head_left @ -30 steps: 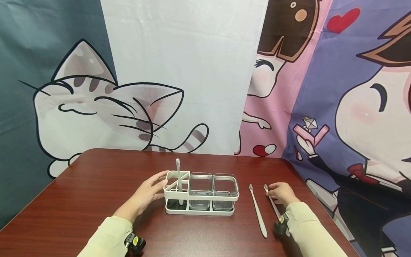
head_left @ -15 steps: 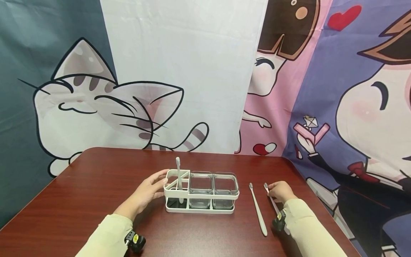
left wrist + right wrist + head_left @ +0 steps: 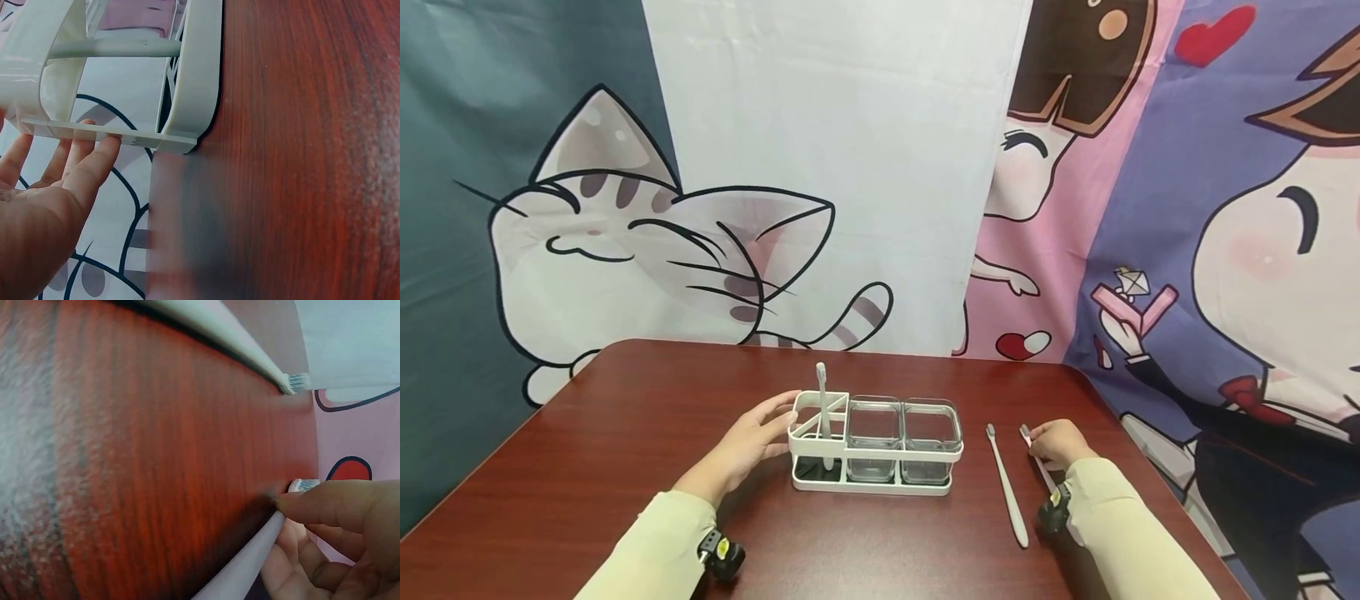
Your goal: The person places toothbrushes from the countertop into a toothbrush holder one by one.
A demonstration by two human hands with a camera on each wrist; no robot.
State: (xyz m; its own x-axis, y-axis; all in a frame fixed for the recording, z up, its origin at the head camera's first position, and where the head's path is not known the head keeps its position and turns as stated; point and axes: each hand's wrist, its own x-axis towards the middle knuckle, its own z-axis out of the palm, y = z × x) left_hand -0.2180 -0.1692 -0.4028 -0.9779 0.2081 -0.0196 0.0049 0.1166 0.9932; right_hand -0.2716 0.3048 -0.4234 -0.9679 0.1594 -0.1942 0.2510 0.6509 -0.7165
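A white toothbrush rack (image 3: 871, 490) stands on the table, with two clear square cups (image 3: 875, 421) in its middle and right sections. In its divided left section stands a toothbrush (image 3: 824, 408), bristles up. My left hand (image 3: 741, 446) touches the rack's left end, fingers extended and fingertips on its side in the left wrist view (image 3: 75, 169). My right hand (image 3: 1062, 444) pinches a toothbrush (image 3: 247, 559) just below its head, between thumb and fingers; its lower handle runs under the wrist. Another light toothbrush (image 3: 1009, 496) lies just left of that hand.
The reddish-brown wooden table (image 3: 685, 375) has rounded far corners. Behind it hangs a cloth backdrop (image 3: 835, 125) with cartoon figures. A small black camera (image 3: 721, 554) sits on the left wrist and another camera (image 3: 1054, 510) on the right.
The head view has shifted a little, so everything appears slightly higher and farther right. Both hands keep their places at the rack and the toothbrush.
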